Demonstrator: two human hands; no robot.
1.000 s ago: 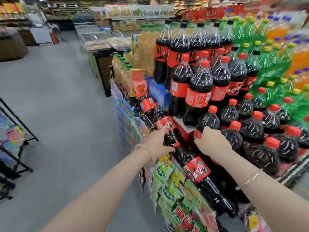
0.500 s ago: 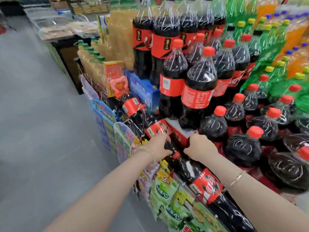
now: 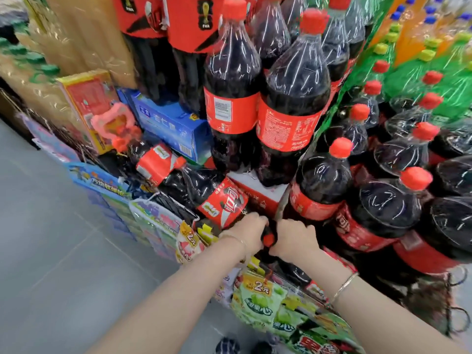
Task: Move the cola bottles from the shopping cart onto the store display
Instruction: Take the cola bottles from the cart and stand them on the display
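between both hands [image 3: 251,232] [image 3: 293,238], a half-hidden, perhaps gripped cola bottle [image 3: 268,238]

Left hand [image 3: 249,229] and right hand [image 3: 293,238] close together around a red-capped bottle neck [image 3: 268,238] at the display edge. Upright cola bottles [image 3: 291,98] stand behind; one bottle [image 3: 204,192] lies tilted.
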